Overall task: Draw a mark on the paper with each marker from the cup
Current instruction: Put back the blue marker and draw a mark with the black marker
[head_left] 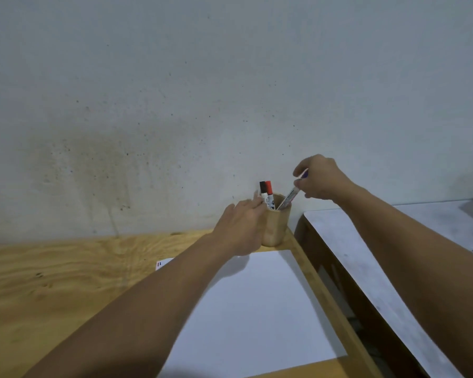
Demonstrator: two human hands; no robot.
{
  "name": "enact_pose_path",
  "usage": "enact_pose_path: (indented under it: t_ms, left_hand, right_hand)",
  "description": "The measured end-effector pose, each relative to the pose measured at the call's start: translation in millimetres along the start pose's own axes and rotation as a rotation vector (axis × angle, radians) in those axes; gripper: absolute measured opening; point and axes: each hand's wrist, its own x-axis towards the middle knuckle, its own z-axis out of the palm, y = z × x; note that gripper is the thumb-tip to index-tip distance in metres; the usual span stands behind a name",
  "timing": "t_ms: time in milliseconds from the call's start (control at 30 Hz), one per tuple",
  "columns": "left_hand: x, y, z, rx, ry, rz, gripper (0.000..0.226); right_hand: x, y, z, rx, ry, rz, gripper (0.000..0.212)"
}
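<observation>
A tan wooden cup (277, 227) stands at the far right corner of the plywood table (66, 282), against the wall. My left hand (241, 227) wraps around its left side. Two markers stand upright in it, one with a black cap (262, 187) and one with a red cap (268, 187). My right hand (321, 178) pinches the top of a third, purple-capped marker (291, 195) that leans to the right with its lower end inside the cup. A white sheet of paper (257, 309) lies on the table in front of the cup.
A grey wall rises directly behind the cup. A second, grey-topped table (380, 255) stands to the right across a narrow gap. A small white card with red print (163, 263) peeks out beside my left forearm.
</observation>
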Motion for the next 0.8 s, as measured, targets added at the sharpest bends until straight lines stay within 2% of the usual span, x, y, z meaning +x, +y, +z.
enact_pose_path:
  t_ms: [100,300,533,800]
  left_hand:
    - [2.4,-5.2,6.7,-0.003,-0.007,0.012,0.066]
    - [2.4,-10.1,9.7,-0.035,-0.004,0.009,0.064]
    - [0.4,-15.0,13.5,-0.127,-0.019,-0.042,0.073]
    - [-9.8,2.9,10.0,-0.122,-0.01,-0.11,0.074]
  right_hand:
    - [7.8,0.8,19.3,0.048,0.012,-0.049,0.031]
    - [17.8,5.7,45.5,-0.015,-0.041,-0.063,0.022]
    - [22.3,-3.0,54.4,0.002,-0.039,-0.154,0.041]
    - [25.5,-12.0,67.9,-0.01,-0.041,-0.173,0.029]
